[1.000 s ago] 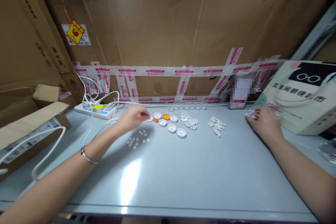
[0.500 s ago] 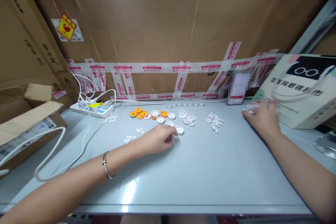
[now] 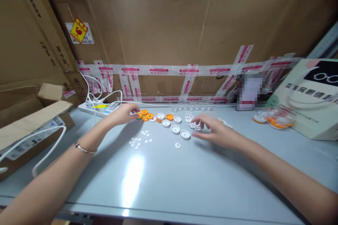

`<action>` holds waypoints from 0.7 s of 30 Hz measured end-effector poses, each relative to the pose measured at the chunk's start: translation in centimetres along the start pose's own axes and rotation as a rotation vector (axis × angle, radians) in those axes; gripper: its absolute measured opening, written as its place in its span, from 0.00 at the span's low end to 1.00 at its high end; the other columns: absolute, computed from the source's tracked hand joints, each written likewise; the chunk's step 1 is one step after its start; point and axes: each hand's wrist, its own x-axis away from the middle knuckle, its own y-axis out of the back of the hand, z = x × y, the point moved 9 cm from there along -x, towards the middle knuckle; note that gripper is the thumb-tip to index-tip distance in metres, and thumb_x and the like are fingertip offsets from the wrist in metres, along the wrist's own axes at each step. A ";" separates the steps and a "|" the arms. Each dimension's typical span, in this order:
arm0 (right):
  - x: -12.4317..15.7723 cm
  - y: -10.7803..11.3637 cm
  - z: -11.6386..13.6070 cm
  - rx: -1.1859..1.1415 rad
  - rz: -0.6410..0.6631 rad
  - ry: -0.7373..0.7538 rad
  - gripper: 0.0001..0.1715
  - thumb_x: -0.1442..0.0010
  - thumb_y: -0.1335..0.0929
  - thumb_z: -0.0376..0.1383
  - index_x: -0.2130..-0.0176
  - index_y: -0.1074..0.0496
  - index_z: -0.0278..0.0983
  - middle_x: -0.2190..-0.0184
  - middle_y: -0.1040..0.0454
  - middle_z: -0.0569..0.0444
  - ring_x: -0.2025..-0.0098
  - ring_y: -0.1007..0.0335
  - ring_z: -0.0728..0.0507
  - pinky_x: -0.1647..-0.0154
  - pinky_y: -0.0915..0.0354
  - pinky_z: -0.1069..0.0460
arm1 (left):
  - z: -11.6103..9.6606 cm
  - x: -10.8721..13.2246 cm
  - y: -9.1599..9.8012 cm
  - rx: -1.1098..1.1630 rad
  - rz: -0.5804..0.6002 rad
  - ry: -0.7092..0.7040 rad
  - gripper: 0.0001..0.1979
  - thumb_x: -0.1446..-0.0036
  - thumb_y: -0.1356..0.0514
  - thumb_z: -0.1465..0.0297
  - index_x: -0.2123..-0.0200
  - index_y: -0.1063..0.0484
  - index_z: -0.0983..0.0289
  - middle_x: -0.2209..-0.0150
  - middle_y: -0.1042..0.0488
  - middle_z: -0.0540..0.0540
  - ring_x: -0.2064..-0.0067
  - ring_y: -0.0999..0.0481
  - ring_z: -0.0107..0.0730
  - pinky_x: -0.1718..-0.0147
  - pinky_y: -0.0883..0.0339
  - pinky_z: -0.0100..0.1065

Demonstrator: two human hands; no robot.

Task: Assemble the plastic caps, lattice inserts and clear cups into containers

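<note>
Orange plastic discs with centre holes [image 3: 146, 115]: grouped at the back of the grey surface [image 3: 169, 182] beside white round caps [image 3: 175, 129], each kind in its own cluster, seemingly to keep sorts apart and within reach. Touches the leftmost discs with the left hand [image 3: 123, 113], fingers curled close together; cannot tell whether pinching one. Holds the right hand [image 3: 215, 132] palm down, fingers spread, over the small white toothed rings [image 3: 190, 122], fingertips at the pile's edge. Keeps tiny white dots [image 3: 139, 140] loose between the arms, and a clear bag of orange and white parts [image 3: 271, 120] well apart on the right.
</note>
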 end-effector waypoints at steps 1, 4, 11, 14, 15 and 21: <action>-0.3 -1.3 0.7 -0.032 0.099 0.002 0.20 0.47 0.33 0.46 0.56 0.35 0.39 0.61 0.32 0.51 0.63 0.35 0.45 0.62 0.36 0.49 | 0.3 -0.2 -0.6 -0.002 -0.006 -0.004 0.10 0.48 0.45 0.67 0.65 0.30 0.67 0.64 0.25 0.58 0.63 0.27 0.37 0.64 0.35 0.34; -0.7 -3.6 1.8 -0.057 0.265 -0.007 0.20 0.48 0.32 0.44 0.56 0.34 0.40 0.61 0.33 0.52 0.64 0.35 0.45 0.62 0.36 0.49 | -0.3 -0.6 -2.3 0.001 -0.030 -0.042 0.10 0.45 0.47 0.68 0.62 0.30 0.65 0.60 0.27 0.58 0.58 0.28 0.36 0.58 0.36 0.34; -2.1 -4.4 1.7 -0.044 0.179 0.082 0.10 0.44 0.35 0.35 0.60 0.33 0.37 0.64 0.33 0.52 0.65 0.35 0.47 0.62 0.37 0.50 | -1.4 -1.6 -5.3 0.009 -0.084 -0.037 0.09 0.44 0.46 0.66 0.64 0.31 0.65 0.62 0.27 0.58 0.59 0.29 0.38 0.60 0.38 0.36; -2.3 -4.5 1.7 -0.058 0.109 0.111 0.08 0.44 0.36 0.33 0.61 0.33 0.37 0.64 0.32 0.52 0.66 0.35 0.47 0.63 0.37 0.51 | -1.2 -1.9 -5.9 0.021 -0.103 -0.001 0.07 0.44 0.46 0.67 0.67 0.31 0.64 0.65 0.25 0.55 0.62 0.28 0.36 0.62 0.39 0.35; -2.3 -4.5 1.7 -0.067 0.090 0.116 0.08 0.44 0.36 0.32 0.61 0.33 0.37 0.65 0.32 0.52 0.66 0.35 0.47 0.63 0.37 0.51 | -1.1 -1.9 -5.8 0.026 -0.113 0.009 0.07 0.44 0.45 0.67 0.68 0.31 0.64 0.66 0.25 0.54 0.63 0.27 0.36 0.61 0.39 0.35; -1.5 -4.0 1.8 -0.124 0.014 0.126 0.11 0.43 0.36 0.31 0.58 0.34 0.38 0.62 0.33 0.51 0.65 0.33 0.48 0.64 0.36 0.52 | -1.6 -0.8 -1.9 0.070 -0.331 0.084 0.09 0.43 0.45 0.65 0.62 0.33 0.63 0.59 0.26 0.56 0.54 0.29 0.39 0.54 0.43 0.42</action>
